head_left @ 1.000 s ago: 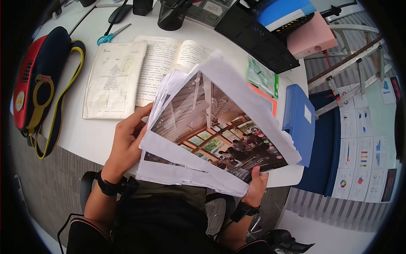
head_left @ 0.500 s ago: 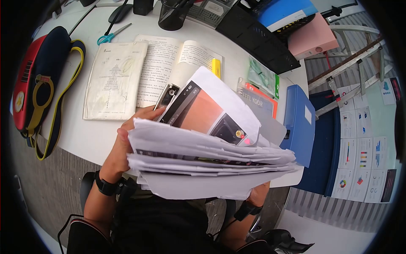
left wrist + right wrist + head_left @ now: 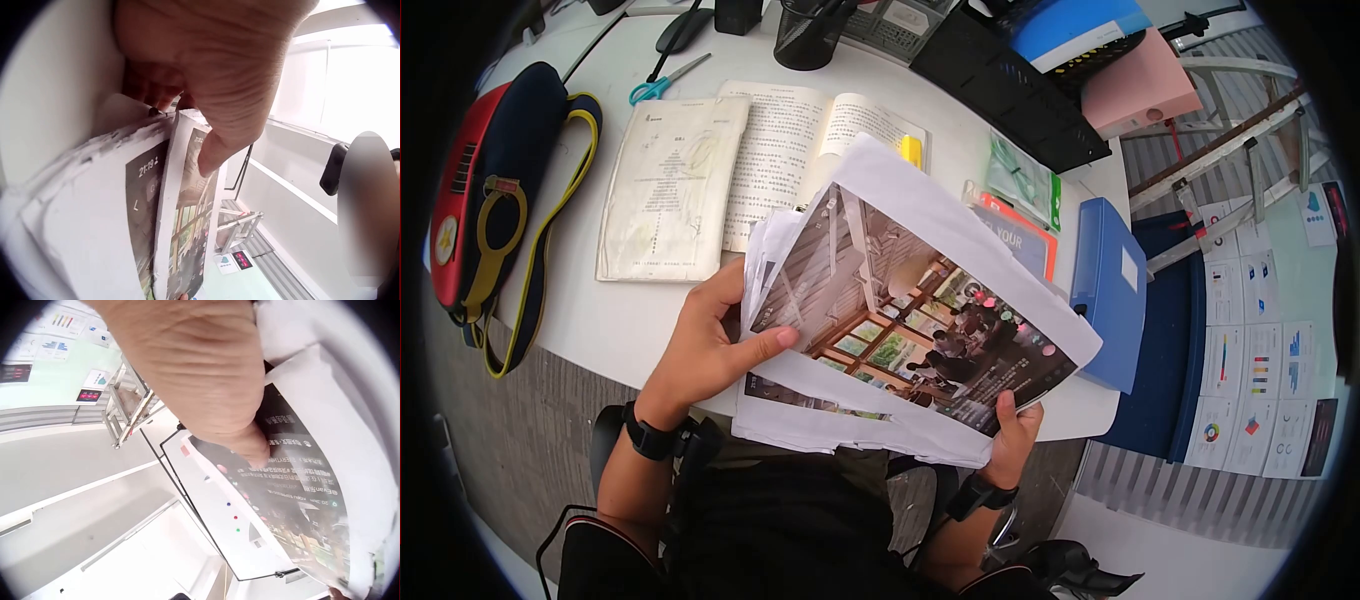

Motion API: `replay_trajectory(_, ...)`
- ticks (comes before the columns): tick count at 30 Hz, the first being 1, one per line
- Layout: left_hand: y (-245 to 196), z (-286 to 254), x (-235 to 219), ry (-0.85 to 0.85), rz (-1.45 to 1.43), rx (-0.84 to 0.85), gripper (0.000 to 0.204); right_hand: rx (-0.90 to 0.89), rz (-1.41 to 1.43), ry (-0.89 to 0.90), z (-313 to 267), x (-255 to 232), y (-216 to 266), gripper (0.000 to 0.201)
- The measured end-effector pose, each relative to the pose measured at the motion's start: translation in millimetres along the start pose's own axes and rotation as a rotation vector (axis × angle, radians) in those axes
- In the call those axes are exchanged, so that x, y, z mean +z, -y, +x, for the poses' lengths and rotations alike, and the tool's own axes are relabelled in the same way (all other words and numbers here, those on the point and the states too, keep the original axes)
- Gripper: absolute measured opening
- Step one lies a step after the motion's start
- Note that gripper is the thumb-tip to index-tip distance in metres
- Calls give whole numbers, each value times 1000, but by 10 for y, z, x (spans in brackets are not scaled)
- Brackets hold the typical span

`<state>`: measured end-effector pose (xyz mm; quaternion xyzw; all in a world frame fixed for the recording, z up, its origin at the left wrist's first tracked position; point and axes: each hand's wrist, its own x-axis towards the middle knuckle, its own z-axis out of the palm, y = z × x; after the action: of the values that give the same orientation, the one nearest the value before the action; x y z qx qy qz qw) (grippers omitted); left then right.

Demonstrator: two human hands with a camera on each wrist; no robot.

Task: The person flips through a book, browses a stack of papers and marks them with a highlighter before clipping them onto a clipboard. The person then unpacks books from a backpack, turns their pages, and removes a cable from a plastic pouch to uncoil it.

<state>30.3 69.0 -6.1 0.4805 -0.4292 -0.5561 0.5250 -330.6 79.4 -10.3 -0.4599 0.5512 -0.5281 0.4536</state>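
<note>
I hold a stack of printed sheets (image 3: 900, 320) over the near edge of the white desk (image 3: 600, 320); the top sheet shows a photo of an interior with beams and windows. My left hand (image 3: 710, 345) grips the stack's left edge, thumb lying across the top sheet (image 3: 187, 206). My right hand (image 3: 1010, 435) pinches the stack's lower right corner, thumb on the dark print (image 3: 294, 481). The sheets are fanned unevenly, with white margins sticking out below.
On the desk lie an open book (image 3: 800, 150), a worn booklet (image 3: 665, 190), blue-handled scissors (image 3: 662, 85), a black pen cup (image 3: 808, 35), a blue file box (image 3: 1108, 290) and an orange notebook (image 3: 1020, 235). A red and navy bag (image 3: 490, 200) sits at the left edge.
Half a second ago the stack was tipped nearly edge-on, showing another sheet behind. Now it lies face up again with the interior photo on top, my left thumb laid over it.
</note>
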Motion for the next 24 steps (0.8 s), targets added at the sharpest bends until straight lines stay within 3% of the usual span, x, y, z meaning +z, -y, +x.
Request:
replay_trajectory(2,7,20,-65,78,266,82,55,8,9,7,-9,43,50,45)
replay_trajectory(3,33,13,-86,84,267,83,55,15,17,12,-13,59,62,48)
replay_trajectory(6,80,-11,-84,87,203,15,49,50,121,-10,-13,52,51,54)
replay_trajectory(8,-11,-59,-44,8,18,-161,44,33,197,8,-4,91,65,56)
replay_trajectory(10,13,-84,-92,32,-19,-181,41,63,338,-60,17,94,34,61)
replay_trajectory(11,2,-101,-69,-27,-65,-148,42,-18,353,-53,52,60,-8,64)
replay_trajectory(12,22,-133,-47,-79,-114,-116,43,-30,514,90,60,-57,-75,59)
replay_trajectory(14,509,-317,-465,-108,491,121,24,-45,419,140,11,-287,-220,56)
replay_trajectory(16,512,-361,-361,-251,395,87,28,-47,509,52,12,-214,-35,51)
replay_trajectory(17,462,-365,-456,-121,586,119,28,-53,437,27,29,-209,36,51)
replay_trajectory(18,458,-342,-457,-103,584,130,28,-54,367,6,45,-217,75,53)
replay_trajectory(20,355,-334,-344,-201,196,12,37,-53,281,-95,44,-303,172,54)
replay_trajectory(21,232,-249,-235,-201,-141,-99,48,-37,279,-118,30,-327,285,56)
replay_trajectory(24,240,-216,-258,-175,-172,-30,48,-58,264,-215,88,-511,390,58)
